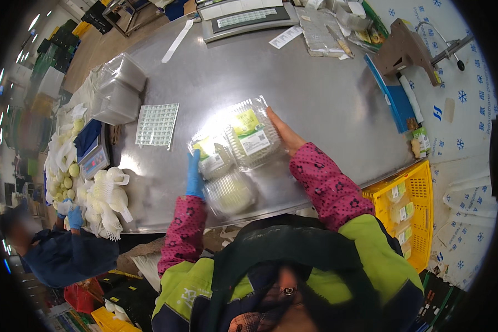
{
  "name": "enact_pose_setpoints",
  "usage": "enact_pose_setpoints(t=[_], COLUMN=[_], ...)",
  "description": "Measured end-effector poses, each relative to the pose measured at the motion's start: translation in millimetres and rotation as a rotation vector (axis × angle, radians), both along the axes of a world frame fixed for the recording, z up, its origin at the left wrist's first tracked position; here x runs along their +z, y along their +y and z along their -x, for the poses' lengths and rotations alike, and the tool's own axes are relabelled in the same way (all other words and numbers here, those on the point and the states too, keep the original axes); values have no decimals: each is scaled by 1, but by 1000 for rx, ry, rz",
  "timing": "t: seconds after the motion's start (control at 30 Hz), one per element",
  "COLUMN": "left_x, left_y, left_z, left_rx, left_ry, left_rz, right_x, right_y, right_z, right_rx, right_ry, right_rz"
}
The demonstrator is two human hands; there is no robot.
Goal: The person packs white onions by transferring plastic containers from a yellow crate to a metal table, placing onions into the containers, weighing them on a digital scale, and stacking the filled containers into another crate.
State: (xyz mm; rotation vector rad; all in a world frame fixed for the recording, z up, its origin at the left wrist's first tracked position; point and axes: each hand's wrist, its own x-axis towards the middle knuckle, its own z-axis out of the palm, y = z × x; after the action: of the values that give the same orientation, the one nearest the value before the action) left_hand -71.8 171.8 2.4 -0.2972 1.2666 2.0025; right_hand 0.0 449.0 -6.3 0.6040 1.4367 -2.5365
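Three clear plastic clamshell boxes are grouped before me on the steel table (240, 74). My right hand (285, 132), bare, lies along the right side of the labelled clamshell box (252, 137). Gloved in blue, my left hand (195, 174) grips the left edge of a second labelled clamshell box (212, 159). Both labels are green and white and bear writing. Nearest my body sits a third clamshell box (230, 193) with something pale green inside and no label visible on it. My right fingertips are partly hidden behind the box.
A sticker sheet (157, 125), stacked clear trays (118, 93) and a digital scale (94, 155) stand left, near net-wrapped pale produce (106, 195). A co-worker (66, 253) handles produce there. A yellow crate (417, 216) holds labelled boxes at right. Another scale (249, 20) stands far back.
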Motion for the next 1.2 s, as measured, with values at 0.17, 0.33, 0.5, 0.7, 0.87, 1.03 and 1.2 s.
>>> enact_pose_setpoints(t=[0.17, 0.33, 0.5, 0.7, 0.87, 1.03, 1.2], left_x=[-27, -42, 2, -30, -16, 40, 17], left_y=[11, -32, -79, -48, -51, -48, -10], left_z=[-37, -40, -99, -119, -119, -72, -12], left_rx=[126, -86, -763, -418, -165, 4, -33], left_ry=[93, 412, 1248, 934, 640, 301, 269], left_rz=[229, 443, 705, 342, 161, -85, 84], right_x=[-12, -5, -8, -7, -17, -9, -15], right_y=[13, 22, 17, 16, 29, 32, 39], right_z=[-59, -83, -93, -92, -91, -88, -81], right_rx=[-33, -141, -176, -210, -197, -133, -107], right_ry=[9, -55, -87, -143, -98, -42, -108], right_rz=[92, 13, -124, -73, -64, -123, -187])
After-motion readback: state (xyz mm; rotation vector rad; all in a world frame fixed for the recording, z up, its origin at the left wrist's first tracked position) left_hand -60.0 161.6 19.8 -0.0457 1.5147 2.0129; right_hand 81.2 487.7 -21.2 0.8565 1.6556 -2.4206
